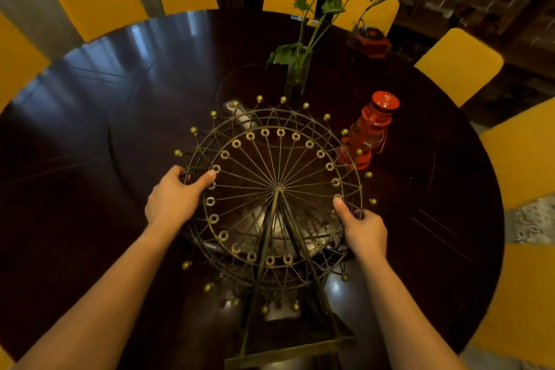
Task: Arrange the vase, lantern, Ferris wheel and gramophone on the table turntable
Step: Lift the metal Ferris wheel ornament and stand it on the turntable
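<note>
We hold the wire Ferris wheel (277,189) by its rim with both hands, near the front of the dark round table (90,117). Our left hand (175,194) is curled around the left side of the rim, the thumb lying across the front toward one of the small brass rings and the other fingers wrapped behind the wires, so the grip is closed on the wheel. Our right hand (362,227) grips the lower right of the rim in the same way, thumb pointing up along the front face and the fingers hooked behind. The wheel faces us, its spokes meeting at a hub above a tapering stand whose flat base (288,351) sits at the near edge of the view; we cannot tell whether that base rests on the table or is lifted off it. Beyond the wheel a glass vase (297,81) with leafy green stems stands upright on the table's turntable (237,78). To the right of the vase a red lantern (371,129) stands just beside the wheel's upper right rim. Farther back, near the table's far edge, sits a gramophone (372,42) with a red base and a long horn. Yellow chairs (99,3) ring the table.
</note>
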`<state>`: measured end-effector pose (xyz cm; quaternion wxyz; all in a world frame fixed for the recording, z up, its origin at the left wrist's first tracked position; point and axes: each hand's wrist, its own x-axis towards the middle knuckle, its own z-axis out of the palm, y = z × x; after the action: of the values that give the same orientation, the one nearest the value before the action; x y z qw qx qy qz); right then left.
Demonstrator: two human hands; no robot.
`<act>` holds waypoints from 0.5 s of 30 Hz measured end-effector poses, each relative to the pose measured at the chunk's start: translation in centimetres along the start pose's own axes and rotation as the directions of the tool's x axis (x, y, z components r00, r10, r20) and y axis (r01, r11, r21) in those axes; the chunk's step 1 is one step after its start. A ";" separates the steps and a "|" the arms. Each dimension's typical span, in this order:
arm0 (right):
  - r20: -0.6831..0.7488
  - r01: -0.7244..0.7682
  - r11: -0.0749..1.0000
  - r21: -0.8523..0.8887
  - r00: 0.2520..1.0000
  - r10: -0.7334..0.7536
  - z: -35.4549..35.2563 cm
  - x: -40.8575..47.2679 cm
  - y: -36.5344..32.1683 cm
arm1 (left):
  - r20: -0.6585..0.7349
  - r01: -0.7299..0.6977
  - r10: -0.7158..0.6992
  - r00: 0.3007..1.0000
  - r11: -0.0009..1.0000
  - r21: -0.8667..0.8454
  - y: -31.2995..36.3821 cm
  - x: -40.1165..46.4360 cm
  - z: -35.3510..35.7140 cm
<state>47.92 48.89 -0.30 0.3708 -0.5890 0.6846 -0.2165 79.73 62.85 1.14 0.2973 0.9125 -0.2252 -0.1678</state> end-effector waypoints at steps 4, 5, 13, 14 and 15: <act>-0.089 0.079 0.995 0.056 0.993 -0.073 -2.1 -0.1 -2.7 | -0.114 -0.093 0.088 0.990 0.995 -0.041 2.8 -0.1 -2.6; -0.103 0.101 0.993 0.069 0.990 -0.093 -2.6 -0.1 -3.4 | -0.142 -0.126 0.118 0.983 0.991 -0.051 3.6 0.0 -3.3; -0.145 0.228 0.925 0.304 0.971 -0.192 -5.1 2.0 -9.1 | -0.314 -0.331 0.269 0.910 0.929 -0.164 10.3 1.5 -7.6; -0.144 0.242 0.911 0.334 0.968 -0.204 -5.1 2.4 -9.7 | -0.336 -0.350 0.278 0.900 0.920 -0.175 10.9 1.9 -7.9; -0.145 0.256 0.898 0.358 0.965 -0.218 -5.1 2.8 -10.3 | -0.357 -0.368 0.287 0.889 0.911 -0.185 11.6 2.3 -8.1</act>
<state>50.58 43.26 9.81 0.4115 -0.5748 0.5720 -0.4160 81.69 57.10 14.14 0.4659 0.8314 -0.3027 0.0095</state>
